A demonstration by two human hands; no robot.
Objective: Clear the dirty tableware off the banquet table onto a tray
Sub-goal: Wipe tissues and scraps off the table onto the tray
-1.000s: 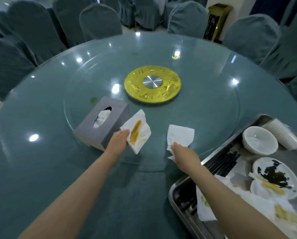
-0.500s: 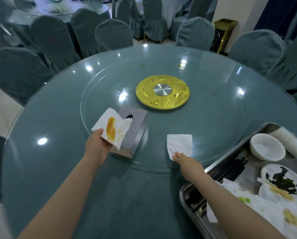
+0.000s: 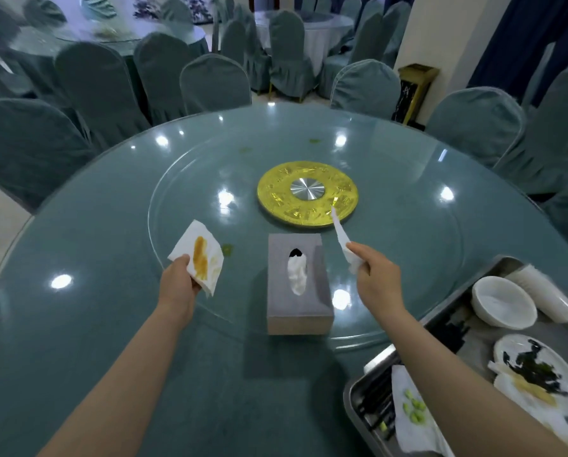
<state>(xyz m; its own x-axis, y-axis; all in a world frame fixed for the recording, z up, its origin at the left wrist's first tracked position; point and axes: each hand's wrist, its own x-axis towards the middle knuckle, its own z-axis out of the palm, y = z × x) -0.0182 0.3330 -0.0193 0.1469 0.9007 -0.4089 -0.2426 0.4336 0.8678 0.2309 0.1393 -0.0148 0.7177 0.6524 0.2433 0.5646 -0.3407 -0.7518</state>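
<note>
My left hand (image 3: 178,285) grips a white napkin (image 3: 197,253) smeared with orange sauce, held above the glass turntable's left edge. My right hand (image 3: 376,279) pinches a clean white napkin (image 3: 342,241) lifted off the glass, its tip pointing up toward the gold hub. Between my hands stands a grey tissue box (image 3: 295,284) with a tissue poking out. At the lower right a steel tray (image 3: 355,394) carries a white bowl (image 3: 504,302), a dirty plate (image 3: 539,371), stacked cups, black chopsticks and used napkins.
The round glass turntable (image 3: 408,245) has a gold centre hub (image 3: 307,193). A small green food scrap (image 3: 227,249) lies on the glass near the stained napkin. Covered chairs (image 3: 214,84) ring the table, with more tables behind.
My right hand lifted the clean napkin off the glass. The left hand with the stained napkin has moved left, away from the tissue box, which now stands between my hands.
</note>
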